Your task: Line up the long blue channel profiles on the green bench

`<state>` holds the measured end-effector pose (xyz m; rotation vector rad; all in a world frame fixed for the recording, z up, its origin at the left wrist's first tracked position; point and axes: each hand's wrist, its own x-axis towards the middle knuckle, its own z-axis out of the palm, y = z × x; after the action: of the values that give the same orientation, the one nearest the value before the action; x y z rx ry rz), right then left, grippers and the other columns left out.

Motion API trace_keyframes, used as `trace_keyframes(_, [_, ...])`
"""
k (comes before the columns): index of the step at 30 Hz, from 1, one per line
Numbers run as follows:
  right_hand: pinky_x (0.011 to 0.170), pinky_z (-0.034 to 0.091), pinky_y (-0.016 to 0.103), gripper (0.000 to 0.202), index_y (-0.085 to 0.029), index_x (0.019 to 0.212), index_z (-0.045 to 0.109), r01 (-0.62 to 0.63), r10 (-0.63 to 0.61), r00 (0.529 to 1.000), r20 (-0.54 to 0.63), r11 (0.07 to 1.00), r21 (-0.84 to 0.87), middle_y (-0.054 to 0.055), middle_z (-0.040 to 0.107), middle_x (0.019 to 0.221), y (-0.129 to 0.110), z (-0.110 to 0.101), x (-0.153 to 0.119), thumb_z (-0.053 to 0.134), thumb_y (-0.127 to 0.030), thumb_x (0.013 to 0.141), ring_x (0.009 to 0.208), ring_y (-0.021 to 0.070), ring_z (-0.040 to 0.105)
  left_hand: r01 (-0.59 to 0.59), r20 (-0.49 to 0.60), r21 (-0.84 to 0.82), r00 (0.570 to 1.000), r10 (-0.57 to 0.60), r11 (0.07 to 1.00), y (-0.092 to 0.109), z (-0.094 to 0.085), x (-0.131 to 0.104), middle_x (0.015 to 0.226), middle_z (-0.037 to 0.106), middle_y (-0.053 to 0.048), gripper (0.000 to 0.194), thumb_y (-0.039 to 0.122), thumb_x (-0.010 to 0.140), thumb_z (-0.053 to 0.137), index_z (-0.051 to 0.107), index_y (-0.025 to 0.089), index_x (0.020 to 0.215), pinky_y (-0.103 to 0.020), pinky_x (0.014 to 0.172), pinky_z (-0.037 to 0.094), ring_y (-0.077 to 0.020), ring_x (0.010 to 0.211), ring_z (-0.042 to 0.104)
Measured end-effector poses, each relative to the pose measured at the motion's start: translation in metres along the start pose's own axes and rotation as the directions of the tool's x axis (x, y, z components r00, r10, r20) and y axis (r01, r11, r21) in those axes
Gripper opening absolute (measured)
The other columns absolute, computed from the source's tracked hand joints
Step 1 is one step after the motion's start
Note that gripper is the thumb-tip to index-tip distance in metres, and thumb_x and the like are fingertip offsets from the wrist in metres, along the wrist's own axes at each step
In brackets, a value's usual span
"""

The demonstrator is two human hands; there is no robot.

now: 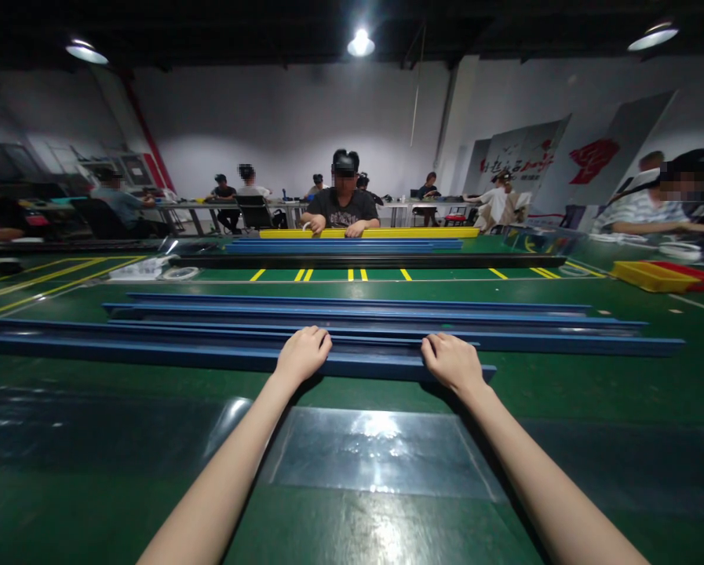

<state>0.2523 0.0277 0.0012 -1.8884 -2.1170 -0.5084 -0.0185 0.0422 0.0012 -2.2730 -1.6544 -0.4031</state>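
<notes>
Green table [563, 384] bears blue rails; both hands, left [304, 351] and right [453, 359], curl partly closed over the nearest rail [375, 367].

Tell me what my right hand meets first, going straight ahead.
Your right hand would probably meet the next long blue channel-shaped rail, just beyond the one under it; depth is unclear.

Green table [563, 392] with blue channels [210, 347], clear film [375, 451], yellow and red trays [654, 276].
</notes>
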Motion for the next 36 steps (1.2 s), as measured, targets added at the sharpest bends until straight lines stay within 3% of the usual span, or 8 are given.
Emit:
trace_keyframes(19, [0.055, 0.031, 0.025, 0.038, -0.017, 0.071, 0.061, 0.028, -0.029, 1.0, -0.013, 1.0, -0.006, 0.006, 0.064, 0.072, -0.001, -0.004, -0.006, 0.028, -0.031, 0.085, 0.068, 0.0162, 0.059, 0.034, 0.035, -0.045, 0.999, -0.032, 0.998, 0.004, -0.007, -0.004, 0.083, 0.061, -0.005, 0.03, 0.025, 0.087, 0.03, 0.059, 0.018, 0.083, -0.025, 0.073, 0.04, -0.0161, 0.081, 0.055])
trace_keyframes(36, [0.062, 0.03, 0.025, 0.041, -0.017, 0.077, 0.061, 0.088, -0.087, 0.996, -0.021, 0.996, 0.032, 0.005, 0.064, 0.076, 0.001, -0.005, -0.01, 0.026, -0.035, 0.087, 0.074, 0.0146, 0.056, -0.01, -0.028, -0.067, 1.0, 0.008, 0.998, 0.003, -0.005, -0.012, 0.094, 0.058, -0.006, 0.031, 0.023, 0.088, 0.028, 0.058, 0.017, 0.093, -0.027, 0.082, 0.039, -0.0158, 0.088, 0.054])
